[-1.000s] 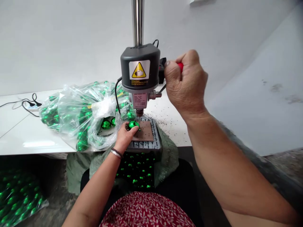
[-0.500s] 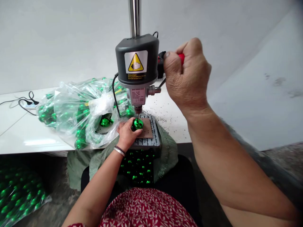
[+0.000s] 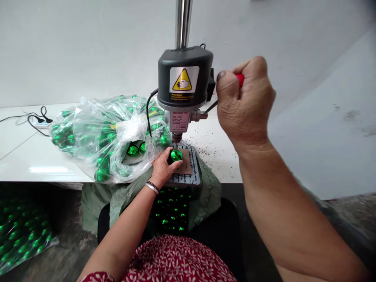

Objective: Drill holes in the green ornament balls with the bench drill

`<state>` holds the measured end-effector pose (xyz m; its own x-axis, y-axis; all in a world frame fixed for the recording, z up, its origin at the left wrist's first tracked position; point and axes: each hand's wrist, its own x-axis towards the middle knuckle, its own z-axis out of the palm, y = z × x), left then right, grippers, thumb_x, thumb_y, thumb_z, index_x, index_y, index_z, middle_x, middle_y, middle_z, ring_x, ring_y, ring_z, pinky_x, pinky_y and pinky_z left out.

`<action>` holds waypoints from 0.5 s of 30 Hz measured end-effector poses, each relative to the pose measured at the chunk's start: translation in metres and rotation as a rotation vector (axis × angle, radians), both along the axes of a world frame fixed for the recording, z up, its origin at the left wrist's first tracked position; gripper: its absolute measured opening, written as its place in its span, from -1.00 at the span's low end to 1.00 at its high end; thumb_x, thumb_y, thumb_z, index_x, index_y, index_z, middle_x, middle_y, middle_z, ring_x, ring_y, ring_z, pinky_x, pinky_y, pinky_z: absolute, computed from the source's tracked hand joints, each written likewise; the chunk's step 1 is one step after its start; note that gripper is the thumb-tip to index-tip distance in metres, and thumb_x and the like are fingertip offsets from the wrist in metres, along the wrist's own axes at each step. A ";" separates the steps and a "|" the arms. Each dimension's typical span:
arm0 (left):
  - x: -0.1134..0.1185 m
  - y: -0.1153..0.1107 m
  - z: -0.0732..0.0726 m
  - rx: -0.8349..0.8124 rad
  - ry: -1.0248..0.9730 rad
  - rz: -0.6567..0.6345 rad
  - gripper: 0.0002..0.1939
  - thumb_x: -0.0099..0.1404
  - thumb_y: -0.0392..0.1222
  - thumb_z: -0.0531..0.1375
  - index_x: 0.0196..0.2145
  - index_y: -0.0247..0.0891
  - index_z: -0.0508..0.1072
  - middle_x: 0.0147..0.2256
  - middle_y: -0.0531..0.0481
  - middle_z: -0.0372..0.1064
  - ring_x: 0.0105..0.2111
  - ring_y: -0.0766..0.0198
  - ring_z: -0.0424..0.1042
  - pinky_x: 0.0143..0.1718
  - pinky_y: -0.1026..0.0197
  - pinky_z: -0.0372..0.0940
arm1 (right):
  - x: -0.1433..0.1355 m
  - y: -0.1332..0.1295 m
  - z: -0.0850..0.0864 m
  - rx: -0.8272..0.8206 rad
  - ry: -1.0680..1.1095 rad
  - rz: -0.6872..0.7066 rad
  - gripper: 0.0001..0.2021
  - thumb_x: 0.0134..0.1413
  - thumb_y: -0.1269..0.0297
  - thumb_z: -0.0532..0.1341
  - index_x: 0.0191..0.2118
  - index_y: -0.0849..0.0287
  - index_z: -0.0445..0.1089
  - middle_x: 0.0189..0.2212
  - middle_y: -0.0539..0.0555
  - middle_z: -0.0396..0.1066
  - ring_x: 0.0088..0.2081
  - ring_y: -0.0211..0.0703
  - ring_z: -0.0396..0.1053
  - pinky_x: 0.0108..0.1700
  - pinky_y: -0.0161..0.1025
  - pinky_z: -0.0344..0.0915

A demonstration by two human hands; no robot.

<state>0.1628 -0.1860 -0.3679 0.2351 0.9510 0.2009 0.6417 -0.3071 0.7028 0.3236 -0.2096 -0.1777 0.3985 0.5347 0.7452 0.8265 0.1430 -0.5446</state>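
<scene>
A shiny green ball (image 3: 176,155) rests on a brown board (image 3: 187,166) on the base of a small drill press (image 3: 185,78). My left hand (image 3: 164,166) grips the ball from its left side, thumb in front and fingers behind. Just above the ball is the chuck (image 3: 177,138) with its thin bit. To the right of the machine's head, my right hand (image 3: 245,100) is wrapped round the red knob (image 3: 241,80) of the feed lever. The rest of the knob is hidden in the fist.
A clear plastic bag (image 3: 94,133) of green balls lies left of the press. Plugs sit in a power strip (image 3: 42,123) at the far left. Dark shavings dot the white table (image 3: 226,164). More green balls show below the base and in another bag (image 3: 23,235) at lower left.
The whole view has shifted, so the press sits further right. A second green ball now shows in the bag's opening. Both hands keep their holds, on the ball and the lever knob.
</scene>
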 end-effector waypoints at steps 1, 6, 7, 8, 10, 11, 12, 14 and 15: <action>0.000 0.000 0.000 -0.005 -0.002 0.002 -0.46 0.18 -0.05 0.33 0.11 -0.18 0.40 -0.06 -0.05 0.51 -0.02 0.10 0.44 0.10 0.07 0.26 | 0.000 0.000 0.000 0.004 -0.001 0.002 -0.79 0.26 0.14 0.05 -0.29 0.19 0.16 -0.48 -0.11 0.13 -0.44 -0.45 0.09 -0.22 -0.35 0.11; 0.002 -0.001 0.002 0.004 0.037 0.016 -0.45 0.17 -0.05 0.33 0.10 -0.22 0.42 -0.06 -0.09 0.52 0.00 0.06 0.42 0.12 0.04 0.24 | 0.002 -0.001 -0.006 0.065 -0.038 0.032 -0.77 0.27 0.12 0.00 -0.29 0.19 0.16 -0.47 -0.11 0.14 -0.42 -0.47 0.14 -0.22 -0.35 0.11; 0.002 -0.001 0.002 0.010 0.041 0.017 -0.46 0.17 -0.05 0.34 0.09 -0.22 0.43 -0.05 -0.09 0.52 0.01 0.06 0.42 0.12 0.04 0.24 | 0.002 -0.002 -0.008 0.078 -0.051 0.033 -0.77 0.27 0.12 -0.01 -0.29 0.19 0.16 -0.46 -0.10 0.15 -0.42 -0.47 0.14 -0.23 -0.35 0.12; 0.002 -0.002 0.002 0.014 0.041 0.016 -0.45 0.17 -0.05 0.34 0.10 -0.21 0.43 -0.05 -0.08 0.52 0.01 0.06 0.42 0.12 0.04 0.24 | 0.002 -0.004 -0.010 0.091 -0.062 0.029 -0.76 0.27 0.12 -0.01 -0.28 0.19 0.16 -0.46 -0.10 0.16 -0.42 -0.47 0.14 -0.23 -0.36 0.12; 0.002 -0.002 0.000 0.014 0.042 0.017 -0.45 0.17 -0.04 0.34 0.11 -0.20 0.42 -0.05 -0.07 0.52 0.00 0.07 0.42 0.10 0.06 0.26 | 0.001 -0.007 -0.015 0.119 -0.077 0.014 -0.75 0.27 0.10 -0.01 -0.28 0.20 0.17 -0.47 -0.10 0.18 -0.44 -0.49 0.13 -0.27 -0.38 0.12; 0.001 -0.003 0.000 0.014 0.044 0.020 -0.44 0.17 -0.04 0.34 0.11 -0.19 0.42 -0.04 -0.07 0.52 0.00 0.07 0.42 0.09 0.06 0.26 | 0.000 -0.009 -0.018 0.136 -0.084 0.008 -0.73 0.27 0.08 -0.01 -0.28 0.20 0.18 -0.47 -0.10 0.19 -0.46 -0.49 0.13 -0.29 -0.38 0.12; 0.001 -0.003 -0.001 0.016 0.048 0.023 -0.44 0.18 -0.04 0.33 0.11 -0.19 0.42 -0.04 -0.06 0.52 0.00 0.07 0.42 0.08 0.07 0.26 | 0.000 -0.011 -0.021 0.155 -0.093 0.002 -0.72 0.27 0.06 -0.01 -0.28 0.20 0.19 -0.48 -0.10 0.20 -0.47 -0.49 0.13 -0.31 -0.39 0.11; 0.002 -0.003 -0.001 0.016 0.054 0.024 -0.44 0.18 -0.04 0.33 0.12 -0.19 0.42 -0.05 -0.06 0.52 0.00 0.07 0.42 0.08 0.07 0.26 | -0.002 -0.015 -0.028 0.187 -0.113 -0.013 -0.69 0.27 0.03 -0.02 -0.29 0.20 0.22 -0.49 -0.09 0.20 -0.48 -0.48 0.12 -0.34 -0.39 0.11; 0.002 -0.003 -0.001 0.016 0.054 0.022 -0.44 0.18 -0.04 0.33 0.12 -0.19 0.42 -0.05 -0.06 0.52 0.00 0.06 0.42 0.09 0.06 0.25 | -0.003 -0.017 -0.032 0.201 -0.120 -0.024 -0.68 0.27 0.03 -0.02 -0.30 0.20 0.23 -0.48 -0.08 0.21 -0.48 -0.47 0.13 -0.35 -0.38 0.11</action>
<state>0.1643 -0.1892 -0.3685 0.2248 0.9528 0.2039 0.6853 -0.3033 0.6620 0.3210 -0.2261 -0.2097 0.3118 0.3625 0.8783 0.8880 0.2175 -0.4051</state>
